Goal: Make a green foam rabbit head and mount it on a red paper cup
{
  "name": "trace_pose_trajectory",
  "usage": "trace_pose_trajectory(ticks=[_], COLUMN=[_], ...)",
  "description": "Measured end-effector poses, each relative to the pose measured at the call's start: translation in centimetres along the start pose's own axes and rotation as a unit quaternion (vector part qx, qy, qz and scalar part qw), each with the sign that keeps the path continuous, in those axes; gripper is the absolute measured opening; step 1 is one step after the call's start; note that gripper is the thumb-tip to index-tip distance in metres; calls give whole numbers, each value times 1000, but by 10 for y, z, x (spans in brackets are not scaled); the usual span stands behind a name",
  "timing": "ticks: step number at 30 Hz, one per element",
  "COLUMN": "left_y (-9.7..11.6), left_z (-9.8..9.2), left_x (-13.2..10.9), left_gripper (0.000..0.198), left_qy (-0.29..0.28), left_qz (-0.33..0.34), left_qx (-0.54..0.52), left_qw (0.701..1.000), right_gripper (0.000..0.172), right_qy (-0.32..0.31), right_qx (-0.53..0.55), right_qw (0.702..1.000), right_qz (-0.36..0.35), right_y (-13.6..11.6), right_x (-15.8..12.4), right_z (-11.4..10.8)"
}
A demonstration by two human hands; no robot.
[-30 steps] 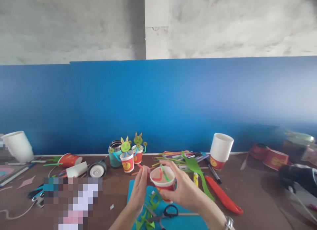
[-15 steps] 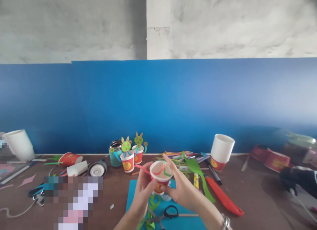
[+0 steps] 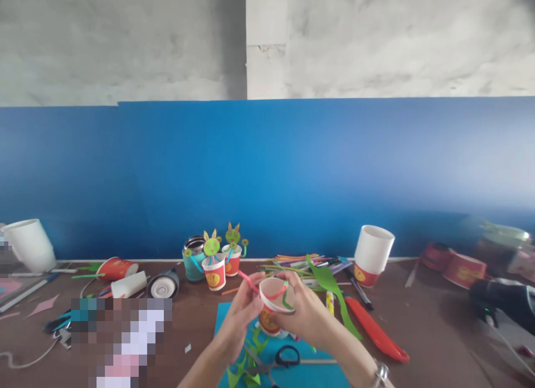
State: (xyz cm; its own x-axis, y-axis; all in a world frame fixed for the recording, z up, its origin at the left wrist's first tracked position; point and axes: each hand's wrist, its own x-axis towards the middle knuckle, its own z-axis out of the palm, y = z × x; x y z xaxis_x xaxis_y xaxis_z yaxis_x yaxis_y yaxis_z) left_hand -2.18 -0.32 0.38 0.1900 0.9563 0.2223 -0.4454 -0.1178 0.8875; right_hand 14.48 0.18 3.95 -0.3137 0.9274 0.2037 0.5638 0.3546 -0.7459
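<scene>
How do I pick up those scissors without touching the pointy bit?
Probably by the black handle loop, coming from your right: the scissors lie on the blue sheet with their blades pointing left, among green paper scraps.

Soft diffuse light, pale glare at right on the blue panel [image 3: 267, 179], shadow on the wall [image 3: 112, 45] beside the pillar [image 3: 266, 42], hazy right edge, pixelated lower left.

Red-and-white cup, held between the left hand [image 3: 241, 310] and right hand [image 3: 307, 307].
Its white mouth tips toward the right hand; a pink strip [image 3: 248, 281] juts past the left, a bent green strip [image 3: 286, 299] inside, beside the right.
</scene>
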Motion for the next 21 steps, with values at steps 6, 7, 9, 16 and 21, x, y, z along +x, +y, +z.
trace_pose_trajectory(ticks=[6,7,9,16,21], left_y=[11,13,18,28,24], left_z=[-7,-5,0,-1,-3], left_x=[7,6,3,0,2], left_gripper=[35,29,16,13,20], left_qy=[-36,-35,-33,-84,-73], left_qz=[45,55,82,43,-5], left_qx=[258,314,380,320,218], left_qw=[964,947,921,943,973], right_gripper=[42,42,42,56,51], right_qy=[-74,-75,-77,-111,-103], right_qx=[-112,-123,-131,-99,-81], right_qw=[990,988,986,986,989], right_qz=[-43,-57,-74,-75,-70], right_y=[-4,-6,-9,-17,-12], right_x=[-5,-6,-7,-10,-11], right_z=[0,0,1,-3,-3])
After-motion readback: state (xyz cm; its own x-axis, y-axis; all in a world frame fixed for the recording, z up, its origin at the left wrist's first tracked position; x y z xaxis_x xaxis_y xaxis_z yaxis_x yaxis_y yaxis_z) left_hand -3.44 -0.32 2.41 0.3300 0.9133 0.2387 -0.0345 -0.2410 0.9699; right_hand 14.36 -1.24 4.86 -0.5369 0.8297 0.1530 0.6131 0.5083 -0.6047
